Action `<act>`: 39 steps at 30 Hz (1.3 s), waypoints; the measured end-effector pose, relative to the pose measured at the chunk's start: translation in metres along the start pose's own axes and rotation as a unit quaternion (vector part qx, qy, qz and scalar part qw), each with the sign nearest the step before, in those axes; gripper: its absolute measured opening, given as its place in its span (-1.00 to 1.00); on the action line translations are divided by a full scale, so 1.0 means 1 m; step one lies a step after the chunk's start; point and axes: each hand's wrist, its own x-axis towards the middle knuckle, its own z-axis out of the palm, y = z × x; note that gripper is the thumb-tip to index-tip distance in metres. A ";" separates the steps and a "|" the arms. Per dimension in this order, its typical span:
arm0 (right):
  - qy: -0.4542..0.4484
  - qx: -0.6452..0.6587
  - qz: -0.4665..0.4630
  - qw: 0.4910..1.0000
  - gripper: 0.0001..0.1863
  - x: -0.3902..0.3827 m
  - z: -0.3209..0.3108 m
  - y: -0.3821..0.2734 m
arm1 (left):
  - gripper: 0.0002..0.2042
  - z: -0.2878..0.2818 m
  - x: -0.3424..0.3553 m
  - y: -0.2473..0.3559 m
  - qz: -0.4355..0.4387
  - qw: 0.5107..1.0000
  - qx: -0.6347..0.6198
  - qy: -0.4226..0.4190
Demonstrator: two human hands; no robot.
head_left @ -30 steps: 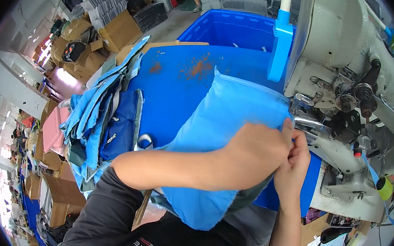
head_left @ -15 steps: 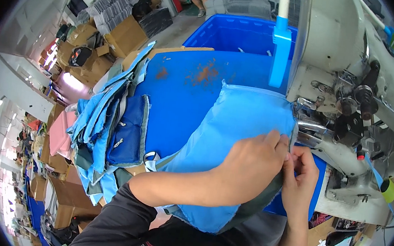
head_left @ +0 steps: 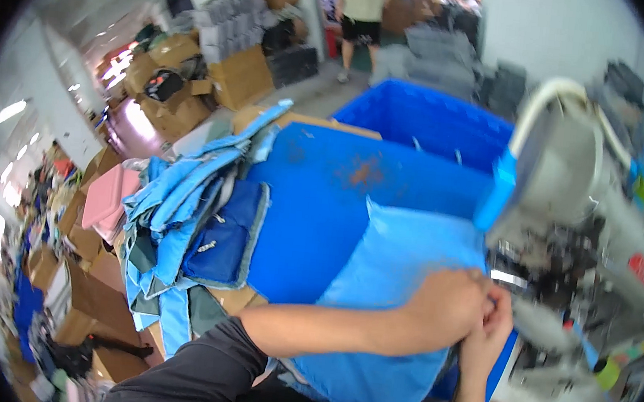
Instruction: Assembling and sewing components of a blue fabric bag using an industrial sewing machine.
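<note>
A light blue fabric piece (head_left: 399, 243) with darker fabric under its right side lies before the sewing machine (head_left: 573, 334). My left hand (head_left: 445, 306) reaches across it, fingers closed at the right edge. Beside and partly behind it, my right hand (head_left: 490, 326) is closed on that same edge. Both are blurred, and the fingertips are partly hidden, just below the machine's metal parts. To the left lies a stack of light blue and dark fabric pieces (head_left: 174, 206) with navy pocket pieces (head_left: 221, 242).
Behind the blue tabletop (head_left: 306, 199) stands a blue bin (head_left: 416, 109). A pale blue fixture (head_left: 497, 188) hangs beside the machine. Pink pieces (head_left: 105, 203) and cardboard boxes (head_left: 237, 76) are at left. A person (head_left: 360, 34) stands at the back.
The view has tilted up and blurred, so the scene sits lower and more of the room shows. Both my hands stay at the fabric's right edge, their fingers slightly shifted along it.
</note>
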 end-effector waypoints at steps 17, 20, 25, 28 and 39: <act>-0.053 -0.177 0.017 0.983 -0.91 -0.040 -0.018 -0.033 | -0.55 -0.023 -0.042 0.055 -0.037 0.984 0.130 -0.115; -0.050 -0.201 0.042 0.977 -0.90 -0.044 -0.018 -0.037 | -0.49 -0.023 -0.048 0.057 -0.080 0.980 0.140 -0.114; -0.048 -0.138 0.048 0.988 -0.88 -0.056 -0.020 -0.037 | -0.59 -0.023 -0.060 0.053 -0.097 0.976 0.176 -0.087; -0.057 -0.150 0.019 0.987 -0.87 -0.057 -0.019 -0.034 | -0.66 -0.027 -0.060 0.042 -0.046 0.999 -0.002 -0.010; -0.061 -0.154 0.025 0.986 -0.87 -0.060 -0.011 -0.037 | -0.67 -0.029 -0.070 0.039 -0.261 0.907 -0.329 -0.026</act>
